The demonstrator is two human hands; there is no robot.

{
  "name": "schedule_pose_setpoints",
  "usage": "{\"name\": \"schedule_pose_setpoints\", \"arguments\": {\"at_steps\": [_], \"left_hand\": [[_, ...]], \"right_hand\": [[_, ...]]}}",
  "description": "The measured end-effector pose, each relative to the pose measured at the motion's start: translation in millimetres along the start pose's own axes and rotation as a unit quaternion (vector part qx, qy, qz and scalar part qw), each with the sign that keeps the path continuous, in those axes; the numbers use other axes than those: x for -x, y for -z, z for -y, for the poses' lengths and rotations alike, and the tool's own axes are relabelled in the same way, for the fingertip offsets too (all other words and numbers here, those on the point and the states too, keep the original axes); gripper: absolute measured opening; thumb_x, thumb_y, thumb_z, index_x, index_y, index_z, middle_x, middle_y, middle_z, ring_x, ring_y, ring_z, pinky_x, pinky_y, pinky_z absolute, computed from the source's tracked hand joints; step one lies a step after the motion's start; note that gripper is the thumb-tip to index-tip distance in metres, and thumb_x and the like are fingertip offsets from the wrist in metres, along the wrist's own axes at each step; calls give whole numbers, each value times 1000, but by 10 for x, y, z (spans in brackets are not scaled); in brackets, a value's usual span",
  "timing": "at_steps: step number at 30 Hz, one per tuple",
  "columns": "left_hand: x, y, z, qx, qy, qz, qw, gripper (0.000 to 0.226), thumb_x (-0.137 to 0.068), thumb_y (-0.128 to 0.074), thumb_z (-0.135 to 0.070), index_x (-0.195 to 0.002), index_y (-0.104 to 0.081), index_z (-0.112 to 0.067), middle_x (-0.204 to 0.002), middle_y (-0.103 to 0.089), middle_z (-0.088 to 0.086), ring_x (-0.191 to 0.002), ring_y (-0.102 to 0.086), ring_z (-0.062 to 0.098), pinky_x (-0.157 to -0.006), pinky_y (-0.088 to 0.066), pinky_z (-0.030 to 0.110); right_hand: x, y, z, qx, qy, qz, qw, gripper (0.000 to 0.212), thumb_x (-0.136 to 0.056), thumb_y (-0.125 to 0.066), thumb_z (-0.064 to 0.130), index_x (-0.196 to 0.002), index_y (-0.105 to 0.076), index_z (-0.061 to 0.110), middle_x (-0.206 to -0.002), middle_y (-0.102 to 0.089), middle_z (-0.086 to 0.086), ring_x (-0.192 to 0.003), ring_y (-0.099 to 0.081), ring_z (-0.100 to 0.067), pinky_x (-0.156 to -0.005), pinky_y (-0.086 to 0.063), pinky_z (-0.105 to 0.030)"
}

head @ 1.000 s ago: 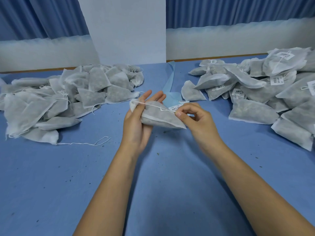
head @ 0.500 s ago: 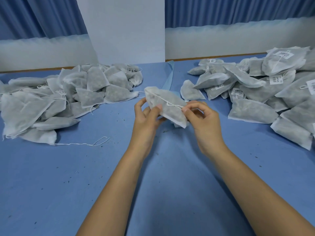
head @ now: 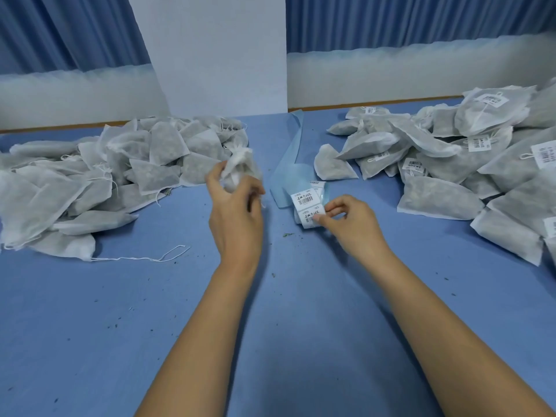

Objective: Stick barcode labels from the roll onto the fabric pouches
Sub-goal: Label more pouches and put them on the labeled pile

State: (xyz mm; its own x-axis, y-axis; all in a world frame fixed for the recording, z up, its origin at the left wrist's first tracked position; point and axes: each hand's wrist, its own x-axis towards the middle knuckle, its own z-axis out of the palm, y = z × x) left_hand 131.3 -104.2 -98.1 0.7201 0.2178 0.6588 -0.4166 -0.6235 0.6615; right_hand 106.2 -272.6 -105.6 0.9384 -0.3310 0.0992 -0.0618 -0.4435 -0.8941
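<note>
My left hand (head: pixel 236 210) holds a white fabric pouch (head: pixel 240 167) upright, a little above the blue table, blurred by motion. My right hand (head: pixel 350 219) rests on the table to its right, thumb and forefinger pinching the edge of a barcode label (head: pixel 311 216) on the label roll (head: pixel 308 206). A second label (head: pixel 304 198) shows on the roll just behind it. The roll's empty blue backing strip (head: pixel 290 158) trails away towards the back of the table.
A heap of unlabelled pouches (head: pixel 114 170) lies at the left. A heap of labelled pouches (head: pixel 451 164) fills the right side. A loose white string (head: pixel 150 258) lies in front of the left heap. A white panel (head: pixel 216 55) stands at the back.
My right hand let go of the pouch and dropped to the label roll. My left hand swung the pouch left and upright.
</note>
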Motion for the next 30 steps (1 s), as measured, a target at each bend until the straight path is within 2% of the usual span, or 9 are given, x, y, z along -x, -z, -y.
{"name": "schedule_pose_setpoints", "arguments": {"at_steps": [2, 4, 7, 9, 14, 17, 21, 25, 30], "left_hand": [[32, -74, 9, -3, -41, 37, 998, 26, -78, -61, 1, -73, -64, -24, -141, -44, -2, -65, -47, 14, -56, -35, 27], [52, -125, 19, -5, -83, 76, 994, 29, -77, -63, -3, -73, -68, -31, -143, -44, -9, -68, -47, 11, -58, -33, 24], [73, -162, 11, -15, -137, 132, 982, 20, -83, -56, -25, -89, -70, -38, -142, -39, -25, -73, -43, 3, -55, -25, 14], [82, -175, -2, -21, -155, 155, 976, 20, -87, -56, -29, -98, -71, -35, -138, -36, -34, -77, -51, 8, -54, -28, 7], [83, -168, -27, -25, -229, 158, 960, 14, -87, -64, -34, -89, -75, -27, -135, -55, -10, -80, -61, 11, -50, -45, 26], [68, -141, -2, -31, -233, 174, 956, 7, -82, -74, -31, -87, -76, -26, -132, -56, -11, -82, -57, 7, -52, -45, 25], [52, -127, 9, -42, -223, 173, 958, 8, -81, -77, -34, -85, -77, -27, -128, -59, -12, -82, -56, 6, -55, -39, 20], [60, -106, -9, -33, -233, 178, 955, 9, -84, -72, -32, -81, -78, -26, -122, -64, -12, -75, -63, 12, -54, -47, 26], [88, -102, 23, 12, -134, 223, 966, 11, -88, -68, -32, -86, -79, -29, -121, -61, -14, -85, -62, 13, -68, -49, 32]], "right_hand": [[0, -1, 14, -1, 23, -8, 1000, 16, -80, -75, 21, -77, -59, 24, -76, -60, 9, -58, -50, -2, -58, -37, -19], [7, 16, 26, -3, 35, -17, 999, 16, -80, -75, 18, -75, -61, 24, -75, -61, 10, -56, -49, -1, -59, -36, -20], [36, 12, 59, -18, 62, -6, 998, 8, -80, -73, 13, -78, -66, 17, -72, -62, 10, -51, -49, 2, -57, -35, -18], [55, 0, 84, -31, 81, 1, 996, 3, -82, -70, 9, -81, -70, 12, -67, -61, 8, -50, -47, 0, -57, -36, -17], [76, 6, 93, -45, 103, 22, 993, 6, -83, -68, 7, -81, -73, 4, -75, -69, -6, -53, -45, -3, -59, -37, -15], [72, 30, 98, -59, 99, 43, 992, 9, -84, -67, 4, -81, -73, 9, -69, -65, -2, -51, -47, 1, -57, -37, -10], [68, 61, 95, -83, 78, 66, 991, 32, -83, -67, 0, -70, -68, 29, -65, -64, -4, -52, -52, 1, -55, -39, -9], [68, 73, 109, -129, 57, 38, 989, 27, -78, -73, 1, -66, -68, 24, -66, -67, -4, -53, -55, -6, -62, -47, -18], [91, 69, 131, -80, 101, 40, 991, 21, -78, -74, 3, -70, -70, 22, -66, -65, 9, -52, -51, 4, -58, -38, -7]]}}
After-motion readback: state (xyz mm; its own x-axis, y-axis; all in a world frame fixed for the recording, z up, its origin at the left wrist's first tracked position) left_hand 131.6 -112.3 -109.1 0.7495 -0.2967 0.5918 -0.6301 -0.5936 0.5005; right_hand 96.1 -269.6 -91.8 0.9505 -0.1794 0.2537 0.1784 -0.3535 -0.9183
